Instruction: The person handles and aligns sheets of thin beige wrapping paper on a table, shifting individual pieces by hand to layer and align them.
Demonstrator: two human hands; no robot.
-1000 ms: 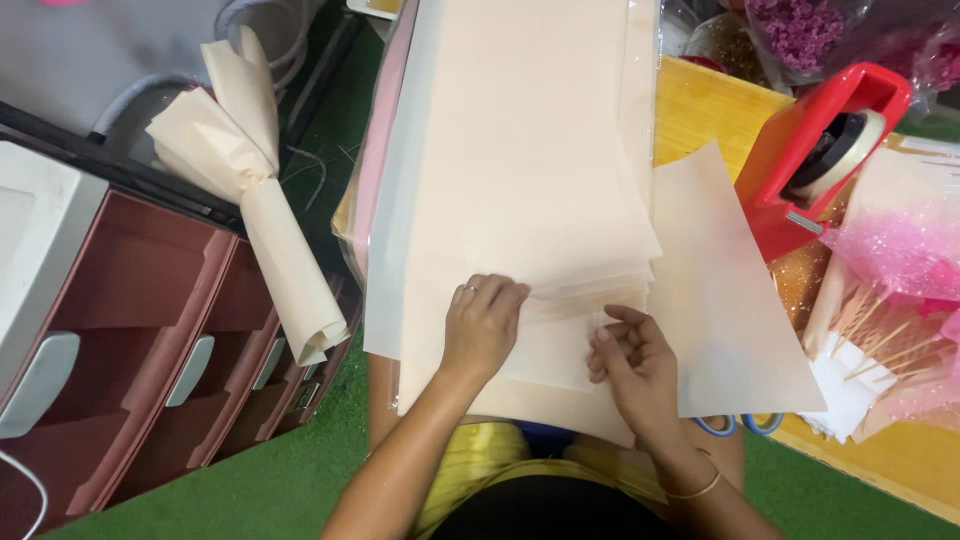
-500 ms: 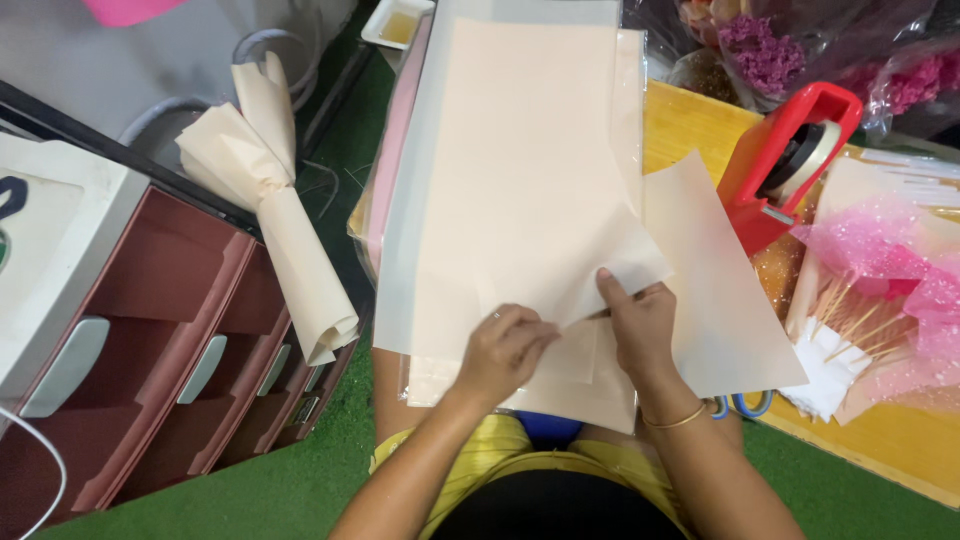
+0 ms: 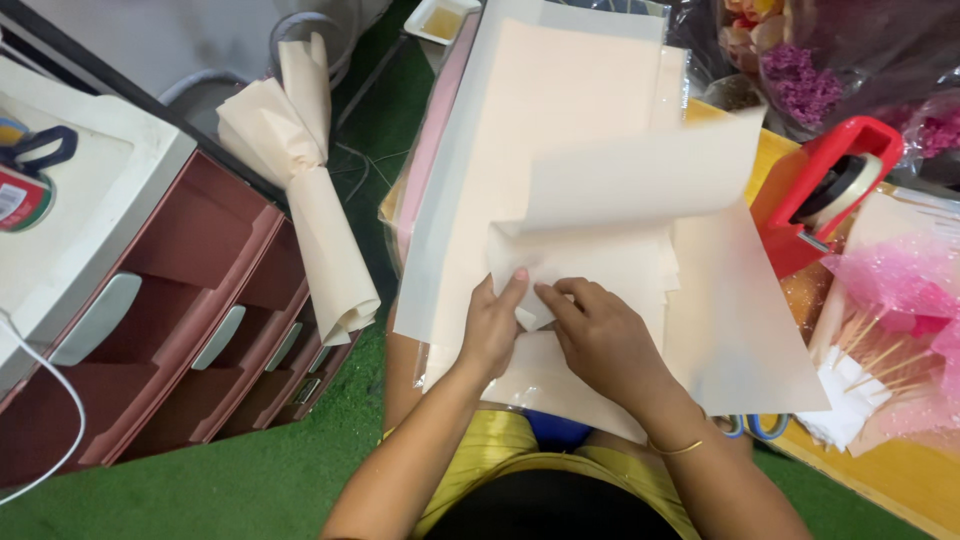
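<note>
Mid-frame, both hands, left hand [image 3: 492, 330] and right hand [image 3: 598, 340], now pinch the cream sheet [image 3: 640, 180], its far edge newly folded toward them.

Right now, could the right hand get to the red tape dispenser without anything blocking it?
Probably yes. The right hand rests on the stack of cream paper, and the red tape dispenser sits up and to its right. Only a lifted, curling sheet lies between them, and it would likely just brush aside.
</note>
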